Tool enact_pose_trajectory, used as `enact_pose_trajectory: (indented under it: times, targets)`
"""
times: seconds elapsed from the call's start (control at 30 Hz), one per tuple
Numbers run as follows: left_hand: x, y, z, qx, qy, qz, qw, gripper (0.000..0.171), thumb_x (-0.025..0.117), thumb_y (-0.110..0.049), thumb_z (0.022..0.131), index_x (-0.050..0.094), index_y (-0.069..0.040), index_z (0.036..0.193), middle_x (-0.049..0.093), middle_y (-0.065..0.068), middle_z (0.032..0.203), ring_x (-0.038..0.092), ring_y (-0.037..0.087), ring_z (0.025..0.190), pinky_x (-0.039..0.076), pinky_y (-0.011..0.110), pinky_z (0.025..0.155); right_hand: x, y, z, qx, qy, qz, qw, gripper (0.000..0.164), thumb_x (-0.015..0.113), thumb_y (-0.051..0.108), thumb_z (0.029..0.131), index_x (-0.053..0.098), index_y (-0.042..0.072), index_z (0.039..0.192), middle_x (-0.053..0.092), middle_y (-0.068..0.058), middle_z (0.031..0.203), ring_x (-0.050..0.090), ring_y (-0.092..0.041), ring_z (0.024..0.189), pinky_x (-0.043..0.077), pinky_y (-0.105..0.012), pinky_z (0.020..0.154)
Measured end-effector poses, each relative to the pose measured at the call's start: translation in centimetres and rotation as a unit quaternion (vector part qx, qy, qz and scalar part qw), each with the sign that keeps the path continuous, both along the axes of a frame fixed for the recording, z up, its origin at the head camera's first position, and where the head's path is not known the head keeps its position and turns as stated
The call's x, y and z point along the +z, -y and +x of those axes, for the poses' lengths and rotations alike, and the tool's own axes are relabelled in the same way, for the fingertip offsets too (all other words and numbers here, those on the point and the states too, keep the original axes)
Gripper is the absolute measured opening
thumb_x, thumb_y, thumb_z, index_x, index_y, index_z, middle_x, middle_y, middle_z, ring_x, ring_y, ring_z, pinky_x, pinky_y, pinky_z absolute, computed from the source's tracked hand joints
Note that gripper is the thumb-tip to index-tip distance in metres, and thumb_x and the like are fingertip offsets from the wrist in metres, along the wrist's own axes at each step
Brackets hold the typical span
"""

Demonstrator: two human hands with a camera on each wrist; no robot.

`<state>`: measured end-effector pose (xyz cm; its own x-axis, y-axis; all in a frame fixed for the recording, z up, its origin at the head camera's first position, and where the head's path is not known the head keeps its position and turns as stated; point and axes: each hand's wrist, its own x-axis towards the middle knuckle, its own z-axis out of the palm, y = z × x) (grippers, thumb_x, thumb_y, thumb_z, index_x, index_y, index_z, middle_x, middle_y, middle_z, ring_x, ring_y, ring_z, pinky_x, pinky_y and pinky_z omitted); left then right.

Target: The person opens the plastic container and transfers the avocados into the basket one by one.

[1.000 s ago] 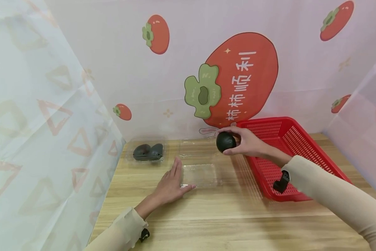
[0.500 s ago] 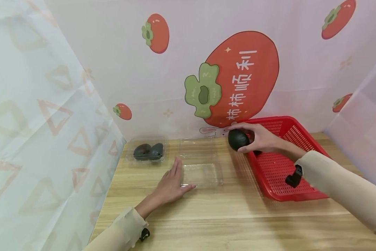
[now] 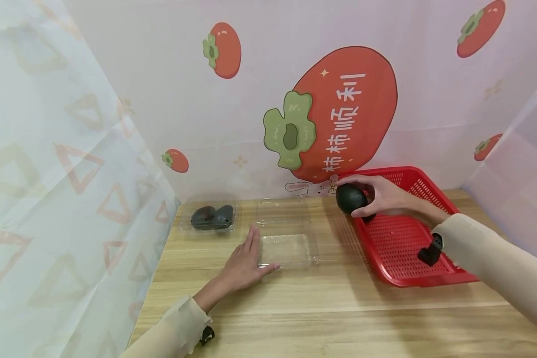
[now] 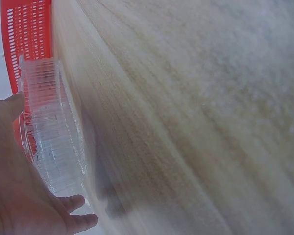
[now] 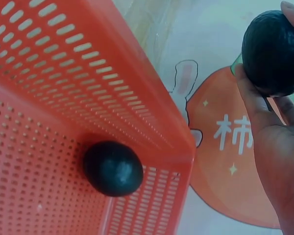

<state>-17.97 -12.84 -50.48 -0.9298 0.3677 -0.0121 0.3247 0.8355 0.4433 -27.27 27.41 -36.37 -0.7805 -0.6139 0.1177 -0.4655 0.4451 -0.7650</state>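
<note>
Head view: dark fruit [image 3: 351, 200], long axis seemingly sideways, right hand [image 3: 383, 194] curled round; left hand [image 3: 245, 261] spread.

Glossy clear-plastic box [image 3: 288, 248]; wood-grain tabletop [image 3: 295, 313]

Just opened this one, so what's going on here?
A person's right hand holds an avocado by the red basket's left rim; another avocado lies inside it. The left hand touches the left side of an open clear clamshell. Farther left, a second clamshell holds two avocados.
</note>
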Motion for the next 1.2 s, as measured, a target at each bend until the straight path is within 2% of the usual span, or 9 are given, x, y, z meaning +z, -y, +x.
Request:
enact_pose_trajectory:
  times: [0.2, 0.43, 0.87, 1.07, 1.2]
  targets:
    - [0.0, -0.1, 0.0, 0.003, 0.003, -0.003, 1.0, 0.115, 0.064, -0.064, 0.098, 0.002, 0.003, 0.168, 0.0, 0.023, 0.177, 0.023, 0.04, 0.159, 0.029, 0.059, 0.124, 0.2, -1.1, -0.2, -0.006, -0.005, 0.013, 1.0, 0.076, 0.092, 0.008, 0.075, 0.064, 0.022, 0.144, 0.062, -0.002, 0.139, 0.057, -0.023, 0.121, 0.061, -0.035, 0.087]
    - [-0.1, -0.1, -0.1, 0.004, 0.003, -0.007, 1.0, 0.114, 0.063, -0.064, 0.098, 0.002, 0.002, 0.168, 0.0, 0.022, 0.177, 0.021, 0.039, 0.16, 0.029, 0.058, 0.125, -0.1, -2.5, -0.5, -0.002, -0.018, 0.025, 1.0, 0.074, 0.091, 0.013, 0.078, 0.062, 0.013, 0.145, 0.061, -0.009, 0.138, 0.057, -0.023, 0.118, 0.061, -0.033, 0.086]
    - [-0.1, -0.1, -0.1, 0.001, 0.005, -0.004, 1.0, 0.115, 0.063, -0.064, 0.099, -0.001, 0.003, 0.168, -0.002, 0.023, 0.177, 0.018, 0.039, 0.161, 0.028, 0.059, 0.125, -0.4, -4.7, -1.1, -0.038, -0.024, 0.055, 0.997, 0.071, 0.091, 0.015, 0.078, 0.064, 0.013, 0.143, 0.063, -0.003, 0.135, 0.058, -0.02, 0.114, 0.059, -0.032, 0.084]
    - [0.1, -0.1, -0.1, 0.004, 0.007, -0.005, 1.0, 0.114, 0.062, -0.065, 0.099, 0.0, 0.002, 0.168, -0.002, 0.022, 0.177, 0.018, 0.039, 0.161, 0.027, 0.058, 0.126, -0.3, -5.4, -1.2, -0.042, -0.033, 0.056, 0.997, 0.069, 0.09, 0.015, 0.079, 0.064, 0.014, 0.143, 0.064, -0.008, 0.134, 0.061, -0.018, 0.109, 0.059, -0.03, 0.082]
    - [0.0, -0.1, -0.1, 0.005, 0.006, -0.009, 0.9999, 0.114, 0.062, -0.065, 0.099, 0.0, 0.002, 0.168, -0.002, 0.021, 0.177, 0.019, 0.038, 0.161, 0.028, 0.057, 0.125, -0.6, -6.1, -1.5, -0.051, -0.023, 0.056, 0.997, 0.068, 0.09, 0.014, 0.079, 0.065, 0.015, 0.143, 0.065, -0.009, 0.135, 0.062, -0.016, 0.109, 0.06, -0.03, 0.082]
